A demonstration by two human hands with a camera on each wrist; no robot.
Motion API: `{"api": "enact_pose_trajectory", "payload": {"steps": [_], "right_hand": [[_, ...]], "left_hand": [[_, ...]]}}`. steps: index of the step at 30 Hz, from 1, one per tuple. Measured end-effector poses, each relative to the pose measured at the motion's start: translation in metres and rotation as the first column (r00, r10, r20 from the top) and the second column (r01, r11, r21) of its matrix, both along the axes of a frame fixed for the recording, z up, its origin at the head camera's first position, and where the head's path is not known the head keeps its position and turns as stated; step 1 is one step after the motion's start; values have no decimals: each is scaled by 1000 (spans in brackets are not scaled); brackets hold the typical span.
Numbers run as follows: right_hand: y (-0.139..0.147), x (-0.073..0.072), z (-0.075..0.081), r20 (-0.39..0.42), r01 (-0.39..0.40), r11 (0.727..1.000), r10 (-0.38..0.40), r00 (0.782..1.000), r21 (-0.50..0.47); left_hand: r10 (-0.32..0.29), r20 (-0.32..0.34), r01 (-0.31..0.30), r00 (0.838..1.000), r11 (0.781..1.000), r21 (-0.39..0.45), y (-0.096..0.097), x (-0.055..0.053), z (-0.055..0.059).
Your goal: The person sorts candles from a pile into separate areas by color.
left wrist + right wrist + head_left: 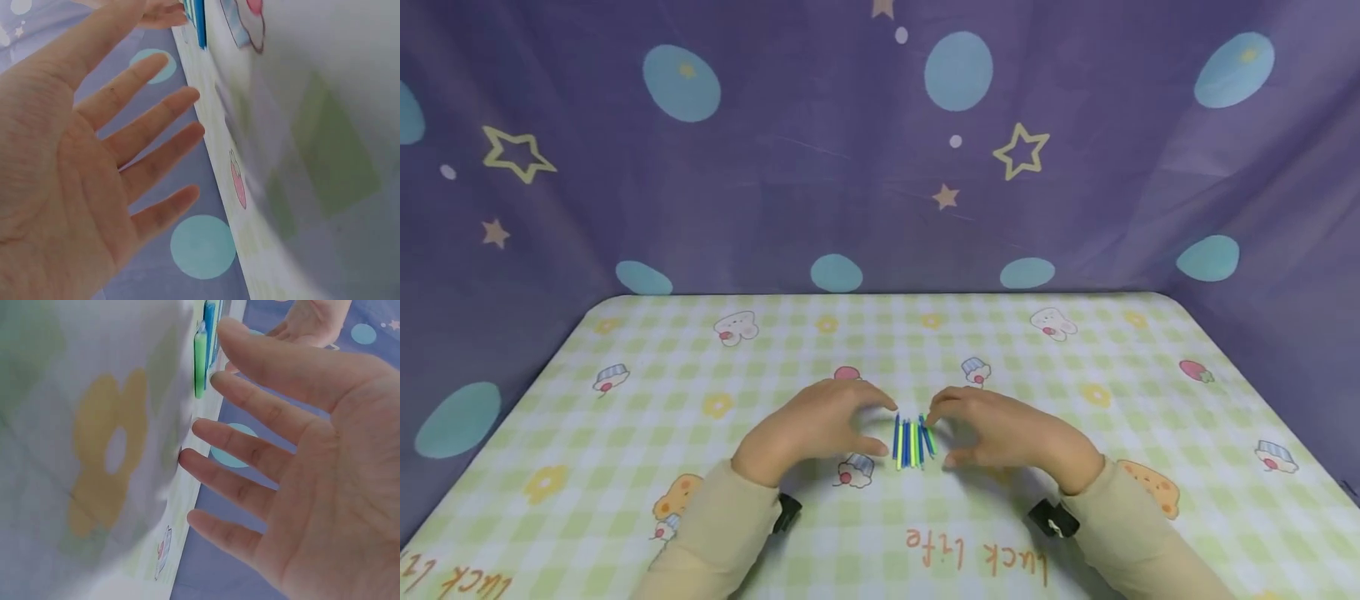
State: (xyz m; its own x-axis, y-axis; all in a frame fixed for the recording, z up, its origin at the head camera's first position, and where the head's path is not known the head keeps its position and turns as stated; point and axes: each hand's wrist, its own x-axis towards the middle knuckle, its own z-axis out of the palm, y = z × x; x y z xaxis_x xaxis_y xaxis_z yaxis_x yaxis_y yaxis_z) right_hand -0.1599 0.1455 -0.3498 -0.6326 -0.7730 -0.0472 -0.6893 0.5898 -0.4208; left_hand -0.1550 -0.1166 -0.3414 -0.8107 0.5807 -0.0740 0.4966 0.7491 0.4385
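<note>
Several thin blue and yellow-green sticks (pixel 907 443) lie side by side in a small bundle on the tablecloth. On their left is my left hand (pixel 820 423), thumb and fingers spread apart, with fingertips close to the bundle. The left wrist view shows that hand's palm bare and its fingers extended, with blue sticks (pixel 199 24) beyond the thumb. From the other side my right hand (pixel 1000 427) reaches in, its fingertips right at the bundle's edge. In the right wrist view a green stick (pixel 200 362) lies beside blue ones near the thumb and index fingertip; the palm holds nothing.
A checked cloth (pixel 775 542) printed with cupcakes, flowers and lettering covers the table. Behind it hangs a purple curtain (pixel 865 167) with stars and blue ovals, which also runs down both sides. Each wrist carries a small black device (pixel 1054 518).
</note>
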Motion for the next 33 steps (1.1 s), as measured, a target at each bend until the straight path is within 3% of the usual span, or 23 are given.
{"api": "enact_pose_trajectory", "payload": {"steps": [5,9,13,19,25,33], "right_hand": [[-3,-13,-8,-5,-15,1000,15,1000,-8],[-5,-21,-17,33,-19,999,20,999,-29],[-6,-23,-21,77,-13,999,17,997,-53],[-8,-21,-16,105,12,1000,-10,994,-20],[-5,-21,-7,67,16,1000,-15,998,-26],[-2,-26,-9,35,32,999,-32,999,-14]], "left_hand": [[4,67,-7,998,999,33,4,-10,-8],[-36,103,29,994,997,68,14,-18,-17],[-74,106,67,992,995,68,24,-24,-24],[-65,156,54,986,995,79,29,-27,-25],[-73,93,66,993,995,81,34,-25,-19],[-48,35,48,998,999,17,41,-18,-12]]}}
